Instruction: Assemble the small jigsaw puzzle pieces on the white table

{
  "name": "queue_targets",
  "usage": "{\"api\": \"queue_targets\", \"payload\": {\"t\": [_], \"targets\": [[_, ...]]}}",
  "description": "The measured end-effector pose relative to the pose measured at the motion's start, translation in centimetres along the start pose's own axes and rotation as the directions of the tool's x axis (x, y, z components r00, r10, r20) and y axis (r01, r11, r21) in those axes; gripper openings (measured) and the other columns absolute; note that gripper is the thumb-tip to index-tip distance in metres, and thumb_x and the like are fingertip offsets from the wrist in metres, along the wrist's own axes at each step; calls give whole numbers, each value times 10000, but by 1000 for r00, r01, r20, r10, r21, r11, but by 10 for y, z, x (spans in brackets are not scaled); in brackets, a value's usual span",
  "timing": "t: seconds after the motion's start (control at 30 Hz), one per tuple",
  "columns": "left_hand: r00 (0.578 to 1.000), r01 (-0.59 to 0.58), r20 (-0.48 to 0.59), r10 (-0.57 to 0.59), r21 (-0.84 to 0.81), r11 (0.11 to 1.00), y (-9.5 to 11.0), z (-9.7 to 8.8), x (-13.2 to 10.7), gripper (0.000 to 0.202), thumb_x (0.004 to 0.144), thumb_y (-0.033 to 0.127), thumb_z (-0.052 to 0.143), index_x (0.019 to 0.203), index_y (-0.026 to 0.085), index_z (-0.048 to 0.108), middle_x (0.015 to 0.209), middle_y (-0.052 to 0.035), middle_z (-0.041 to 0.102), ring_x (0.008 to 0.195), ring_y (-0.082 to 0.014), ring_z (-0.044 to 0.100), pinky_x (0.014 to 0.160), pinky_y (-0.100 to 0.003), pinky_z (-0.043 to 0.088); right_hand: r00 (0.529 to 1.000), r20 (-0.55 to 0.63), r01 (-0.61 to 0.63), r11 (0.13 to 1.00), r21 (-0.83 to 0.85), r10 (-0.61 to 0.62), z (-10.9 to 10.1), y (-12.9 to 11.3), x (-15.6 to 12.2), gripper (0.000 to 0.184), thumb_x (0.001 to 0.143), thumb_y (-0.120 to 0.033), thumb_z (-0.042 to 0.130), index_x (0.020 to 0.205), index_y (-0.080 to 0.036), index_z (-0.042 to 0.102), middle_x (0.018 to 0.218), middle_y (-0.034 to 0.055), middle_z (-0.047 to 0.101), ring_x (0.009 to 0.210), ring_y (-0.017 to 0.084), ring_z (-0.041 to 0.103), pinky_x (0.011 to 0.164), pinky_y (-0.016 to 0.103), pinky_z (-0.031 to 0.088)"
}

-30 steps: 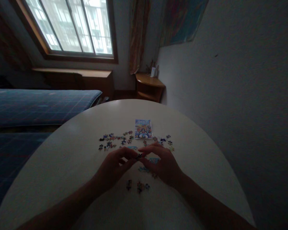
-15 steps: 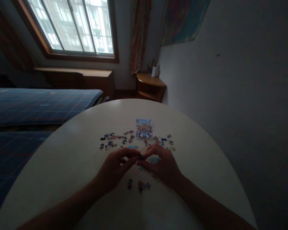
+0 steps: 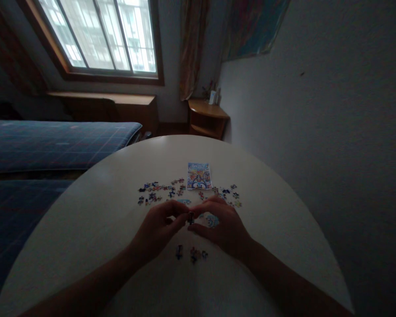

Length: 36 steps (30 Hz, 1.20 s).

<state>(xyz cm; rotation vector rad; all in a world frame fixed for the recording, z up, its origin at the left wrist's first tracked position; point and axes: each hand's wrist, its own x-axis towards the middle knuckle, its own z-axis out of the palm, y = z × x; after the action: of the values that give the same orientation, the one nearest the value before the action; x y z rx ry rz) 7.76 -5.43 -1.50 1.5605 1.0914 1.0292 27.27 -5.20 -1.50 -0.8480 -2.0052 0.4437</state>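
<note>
My left hand and my right hand meet fingertip to fingertip above the round white table. Both pinch the same small dark jigsaw piece between thumbs and fingers. Several loose jigsaw pieces lie scattered just beyond the hands, and more lie to the right. A small cluster of pieces lies between my wrists. A light blue joined patch shows partly behind my right hand's fingers. A small colourful picture card lies flat farther back.
A bed with a blue checked cover stands to the left of the table. A grey wall runs close along the right. A wooden corner shelf and a window are at the back.
The two hands have stayed together around the piece, with the fingers shifting slightly. The view has tilted a little, so everything sits slightly higher in the frame.
</note>
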Motion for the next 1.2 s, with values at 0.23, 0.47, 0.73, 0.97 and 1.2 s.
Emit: {"api": "queue_targets", "payload": {"t": [0.23,0.47,0.73,0.97,1.2], "targets": [[1000,1,1,-1,-14,1000,0,0,0,166,789,322,671,783,156,664,695,-23,661,611,-118,590,522,-193,451,1000,-1,-1,1000,-19,1,-2,0,1,266,736,-300,833,961,-245,702,837,-4,732,808,175,653,799,333,497],[1000,7,24,-7,13,1000,2,-1,-1,172,797,325,653,793,154,666,697,-27,667,617,-124,591,537,-207,447,1000,-2,24,999,-34,-24,-4,1,1,248,752,-321,821,956,-240,705,827,-8,737,803,170,652,795,320,480],[1000,8,23,-8,-20,1000,0,0,-1,164,786,322,668,804,159,655,715,-31,675,630,-128,600,542,-210,451,999,0,33,998,-45,-33,-6,-2,3,210,817,-368,759,985,-256,700,837,3,747,801,177,664,798,338,484],[1000,14,20,-14,-19,1000,-2,0,0,160,787,315,672,807,157,655,726,-37,677,638,-133,606,536,-206,450,1000,1,24,999,-36,-24,-4,0,1,216,802,-364,774,974,-255,705,829,-4,743,797,172,658,812,331,472],[1000,9,28,-10,20,1000,-2,0,0,177,788,331,659,793,155,639,725,-40,674,665,-149,630,560,-223,476,1000,21,25,998,-50,-24,-5,1,1,222,793,-371,781,956,-246,699,834,-4,750,810,174,663,813,332,465]]}}
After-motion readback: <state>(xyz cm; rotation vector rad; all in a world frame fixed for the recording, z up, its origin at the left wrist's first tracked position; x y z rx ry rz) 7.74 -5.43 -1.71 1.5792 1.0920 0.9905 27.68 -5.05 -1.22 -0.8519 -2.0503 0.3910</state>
